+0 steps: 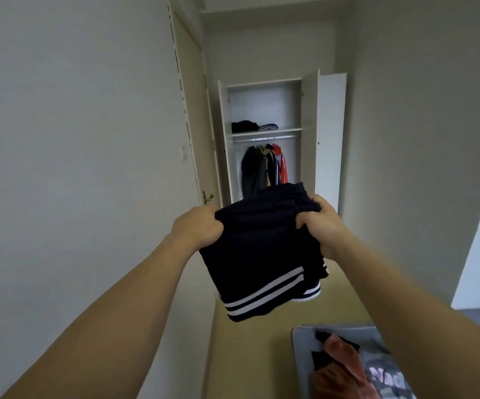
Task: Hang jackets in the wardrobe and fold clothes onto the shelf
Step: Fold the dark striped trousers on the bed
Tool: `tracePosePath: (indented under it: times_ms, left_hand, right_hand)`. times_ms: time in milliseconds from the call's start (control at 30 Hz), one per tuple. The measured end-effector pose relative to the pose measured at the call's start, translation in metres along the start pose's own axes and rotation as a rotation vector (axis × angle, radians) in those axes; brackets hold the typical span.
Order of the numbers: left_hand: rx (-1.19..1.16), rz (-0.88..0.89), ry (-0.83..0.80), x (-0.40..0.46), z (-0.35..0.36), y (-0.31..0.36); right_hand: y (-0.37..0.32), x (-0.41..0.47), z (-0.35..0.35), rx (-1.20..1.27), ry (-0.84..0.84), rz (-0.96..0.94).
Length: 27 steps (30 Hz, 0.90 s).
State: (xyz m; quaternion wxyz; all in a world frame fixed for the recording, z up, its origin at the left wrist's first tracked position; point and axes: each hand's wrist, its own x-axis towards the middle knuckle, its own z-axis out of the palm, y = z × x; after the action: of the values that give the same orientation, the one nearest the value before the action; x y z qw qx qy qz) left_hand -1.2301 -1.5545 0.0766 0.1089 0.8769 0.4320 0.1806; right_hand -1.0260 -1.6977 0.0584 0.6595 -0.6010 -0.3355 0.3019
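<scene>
Shorts (261, 254) hang in the air between two hands, dark blue with white stripes near the bottom. The left hand (197, 227) grips one top corner with its fingers curled round the cloth. The right hand (320, 223) grips the other top corner the same way, thumb in front. Both hands are closed tight on the cloth. The shorts look folded over already, and their long side runs from hand to hand, nearly level, with the right side a bit higher.

The wardrobe (309, 116) is straight ahead and well apart from the hands, with its doors open. The shelf (284, 130) is up above the hands. A dark folded pile (244, 126) sits on its left part, and a striped folded thing (268, 127) lies just beside it. The right part of the shelf looks bare. Jackets (264, 168) hang on the rail under the shelf.

I think the shorts go on the shelf next. The person would have to walk forward and lift both hands up. The right hand is on the side of the bare spot, so I think that side goes in first.

More clothes (345, 367) lie on a grey bed (302, 341) down at the right, so the job is not done
</scene>
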Motion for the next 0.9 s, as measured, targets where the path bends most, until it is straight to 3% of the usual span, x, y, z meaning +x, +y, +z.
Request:
tracePosePath:
  times_ms: [233, 367, 467, 667, 900]
  left_hand:
    - [0.101, 0.054, 0.048, 0.228, 0.019, -0.058]
    - [0.004, 0.043, 0.053, 0.366, 0.036, -0.097]
    - [-0.199, 0.014, 0.064, 0.478, 0.037, -0.109]
    - [-0.838, -0.108, 0.083, 0.685, 0.087, -0.098]
    - [-1.14, -0.113, 0.091, 0.92, 0.156, -0.08]
  right_hand:
    - [0.009, 0.222, 0.058, 0.008, 0.125, 0.056]
    - [0.019, 0.345, 0.086, 0.007, 0.146, 0.026]
    - [0.015, 0.435, 0.087, 0.013, 0.116, 0.009]
    - [0.014, 0.619, 0.064, 0.083, 0.161, -0.034]
    - [0.029, 0.866, 0.042, 0.136, 0.234, -0.045]
